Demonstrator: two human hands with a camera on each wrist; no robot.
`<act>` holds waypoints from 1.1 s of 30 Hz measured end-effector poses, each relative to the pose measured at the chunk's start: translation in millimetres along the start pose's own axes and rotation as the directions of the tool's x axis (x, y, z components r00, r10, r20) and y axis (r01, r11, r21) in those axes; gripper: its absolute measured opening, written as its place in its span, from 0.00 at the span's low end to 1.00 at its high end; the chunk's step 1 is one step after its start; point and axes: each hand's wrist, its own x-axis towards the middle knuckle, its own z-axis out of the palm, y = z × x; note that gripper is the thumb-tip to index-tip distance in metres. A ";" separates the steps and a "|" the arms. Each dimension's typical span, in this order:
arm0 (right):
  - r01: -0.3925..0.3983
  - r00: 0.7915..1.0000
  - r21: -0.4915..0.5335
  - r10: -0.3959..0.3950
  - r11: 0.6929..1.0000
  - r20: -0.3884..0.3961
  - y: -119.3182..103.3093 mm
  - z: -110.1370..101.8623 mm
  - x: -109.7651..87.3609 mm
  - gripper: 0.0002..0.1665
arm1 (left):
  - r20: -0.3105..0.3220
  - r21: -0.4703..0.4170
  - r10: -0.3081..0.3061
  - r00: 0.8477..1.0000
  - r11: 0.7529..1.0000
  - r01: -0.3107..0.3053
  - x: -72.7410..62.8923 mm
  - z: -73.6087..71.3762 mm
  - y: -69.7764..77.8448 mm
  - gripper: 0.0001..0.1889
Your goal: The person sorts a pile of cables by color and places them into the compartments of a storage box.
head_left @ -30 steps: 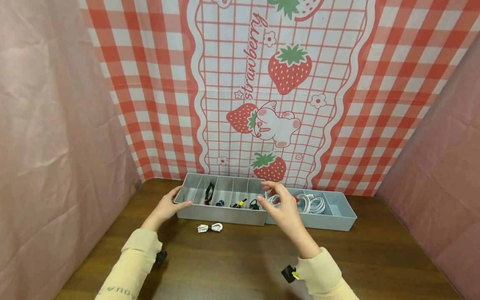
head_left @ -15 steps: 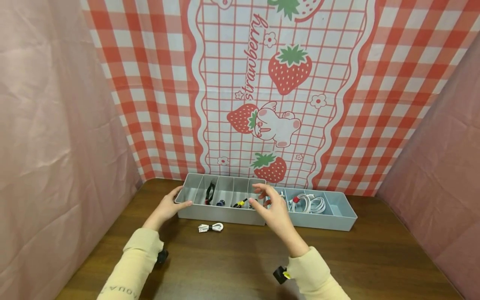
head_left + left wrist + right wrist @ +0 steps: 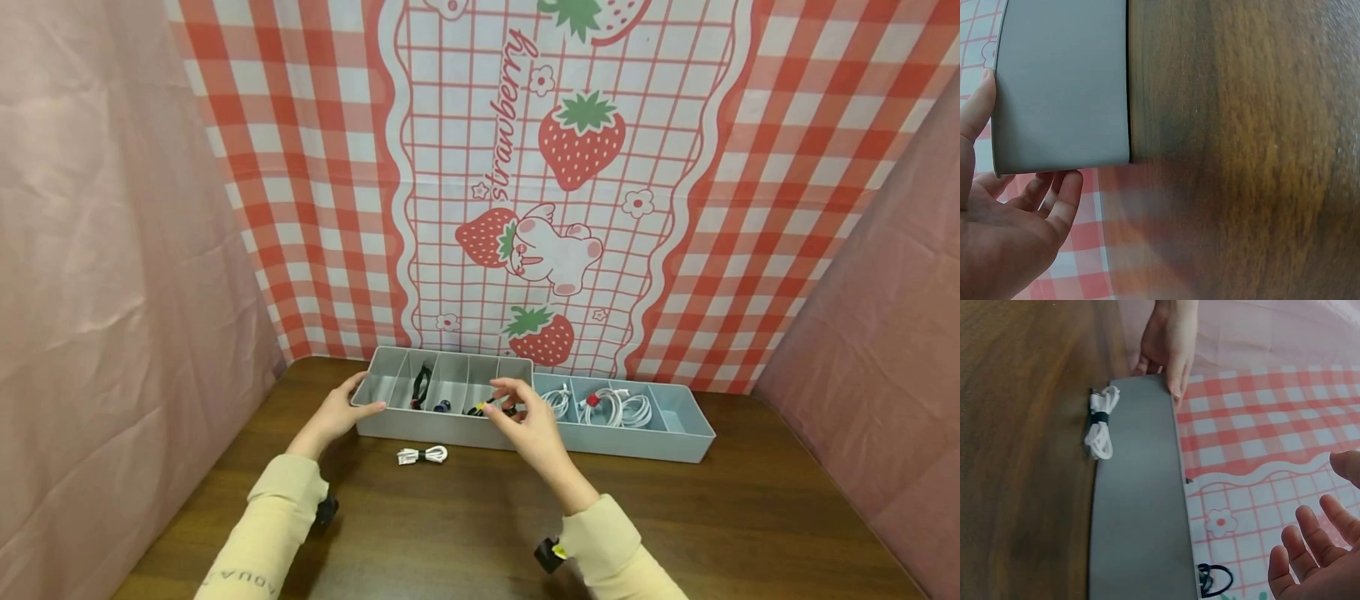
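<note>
A long grey divided box (image 3: 442, 428) stands near the back of the table. My left hand (image 3: 335, 417) holds its left end, thumb along the front rim and fingers against the end wall. Over its right compartments hovers my right hand (image 3: 534, 431), fingers spread and slightly bent, with nothing between them in the right wrist view. Inside the box lie a black cable (image 3: 421, 386), a small dark blue item (image 3: 442, 406) and a black cable with a yellow part (image 3: 477, 408), partly behind my right fingers. On the table in front is a bundled white cable (image 3: 422, 455) with a black tie.
A light blue divided box (image 3: 637, 443) adjoins the grey one on the right, with several coiled white cables (image 3: 615, 408) in it. Behind both hangs a strawberry-print cloth (image 3: 540, 250); pink cloths (image 3: 112, 292) flank the table (image 3: 435, 533).
My right hand has moved left, from the junction of the two boxes to over the grey box's right compartments. My left hand has stayed at the grey box's left end.
</note>
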 end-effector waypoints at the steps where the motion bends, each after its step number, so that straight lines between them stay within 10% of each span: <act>1: -0.008 1.000 0.000 0.008 1.000 0.005 0.8 1.7 -0.3 0.21 | 0.000 0.000 -0.004 1.000 1.000 0.004 0.1 -0.3 -0.1 0.39; 22: -0.018 0.998 -0.068 0.023 0.997 0.066 24.5 37.4 -7.3 0.20 | 0.000 -0.026 -0.009 1.000 1.000 0.009 1.2 -0.9 0.3 0.40; 33: 0.040 0.975 -0.116 -0.013 0.992 0.222 32.2 48.3 -10.5 0.22 | -0.001 -0.040 -0.014 1.000 0.999 0.014 1.2 0.8 -0.3 0.40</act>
